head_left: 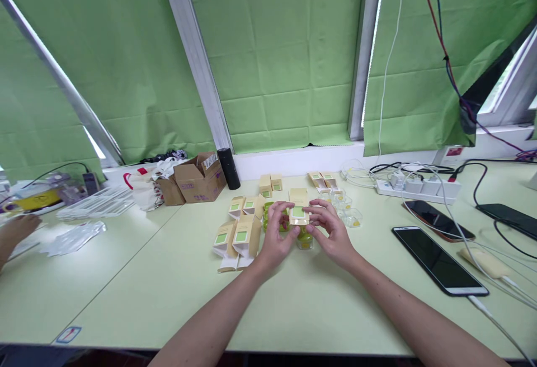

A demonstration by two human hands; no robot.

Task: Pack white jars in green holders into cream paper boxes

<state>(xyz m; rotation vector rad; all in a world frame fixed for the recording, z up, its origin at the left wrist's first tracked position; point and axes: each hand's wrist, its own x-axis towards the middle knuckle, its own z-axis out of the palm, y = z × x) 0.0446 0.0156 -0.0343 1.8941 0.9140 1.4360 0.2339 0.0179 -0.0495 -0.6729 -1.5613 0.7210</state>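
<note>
Between both hands I hold a small cream carton (298,210) with a green square on its face, raised over the table. My left hand (277,231) grips its left side, and my right hand (329,230) has its fingertips on the right side. Below the carton sits a clear plastic container with green in it (305,240). Several more cream cartons (246,235) with open flaps stand to the left of my left hand. Clear containers with yellow spots (352,217) lie beyond my right hand. Green pieces behind the carton are partly hidden by my fingers.
Two cartons (271,183) stand farther back, near a black cylinder (229,168) and a brown cardboard box (200,179). At right lie phones (439,259), cables and a white power strip (419,188). At far left, another person's hand (19,233) is near silvery packets (75,238).
</note>
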